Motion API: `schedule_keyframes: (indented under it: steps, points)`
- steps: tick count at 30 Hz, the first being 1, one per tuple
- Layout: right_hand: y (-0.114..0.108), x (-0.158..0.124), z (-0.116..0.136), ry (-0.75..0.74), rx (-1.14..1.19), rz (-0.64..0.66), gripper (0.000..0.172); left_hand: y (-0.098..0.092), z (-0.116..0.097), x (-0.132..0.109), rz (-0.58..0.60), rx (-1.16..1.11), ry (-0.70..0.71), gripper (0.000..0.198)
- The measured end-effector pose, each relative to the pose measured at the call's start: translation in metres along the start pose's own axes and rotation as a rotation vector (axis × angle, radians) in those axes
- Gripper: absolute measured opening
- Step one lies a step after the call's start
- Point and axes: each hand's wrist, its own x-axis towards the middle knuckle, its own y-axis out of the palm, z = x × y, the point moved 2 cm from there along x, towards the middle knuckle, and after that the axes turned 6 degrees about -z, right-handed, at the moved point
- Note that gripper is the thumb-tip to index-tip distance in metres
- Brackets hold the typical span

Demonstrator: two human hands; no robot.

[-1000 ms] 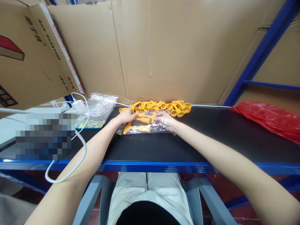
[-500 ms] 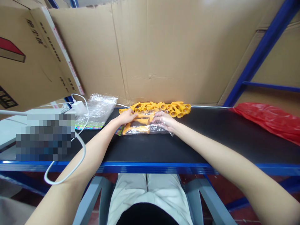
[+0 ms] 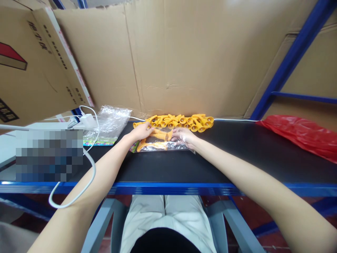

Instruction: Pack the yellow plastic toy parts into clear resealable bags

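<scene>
Flat on the black tabletop (image 3: 168, 168) lies a clear plastic bag (image 3: 173, 145) with a coloured printed strip at its left end. Several yellow trumpet-shaped pieces (image 3: 155, 145) show through its film. My left hand (image 3: 142, 131) is closed at the bag's left part, its thumb against the end of a yellow piece. At the right part, my right hand (image 3: 183, 136) has its fingers curled on the bag; whether some are under the film I cannot tell. Just behind both hands is a heap of loose yellow trumpet-shaped pieces (image 3: 201, 123).
Clear empty bags (image 3: 112, 119) lie at the left, by a white plug (image 3: 88, 121) and cable. A looping white cable (image 3: 93, 168) hangs over my left forearm. Red plastic (image 3: 300, 135) lies at the right. A cardboard wall (image 3: 189, 63) stands behind the table.
My right hand has shifted slightly left along the bag, and its fingers are more curled. The yellow pieces at the upper part of the bag sit closer together. My left hand stays nearly still.
</scene>
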Motion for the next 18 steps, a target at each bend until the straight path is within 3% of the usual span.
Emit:
schedule_keyframes:
  steps: [7,13,18]
  points:
    - [-0.001,0.005,-0.002,-0.025,0.007,0.045,0.011,-0.006,-0.01,-0.002,-0.081,-0.053,0.036,0.028]
    - [-0.001,0.007,-0.004,-0.083,-0.133,0.247,0.012,-0.005,-0.02,-0.007,0.051,-0.131,0.132,0.027]
    - [0.001,0.0,-0.001,-0.146,-0.301,0.406,0.018,-0.005,-0.021,-0.007,0.074,-0.144,0.163,0.029]
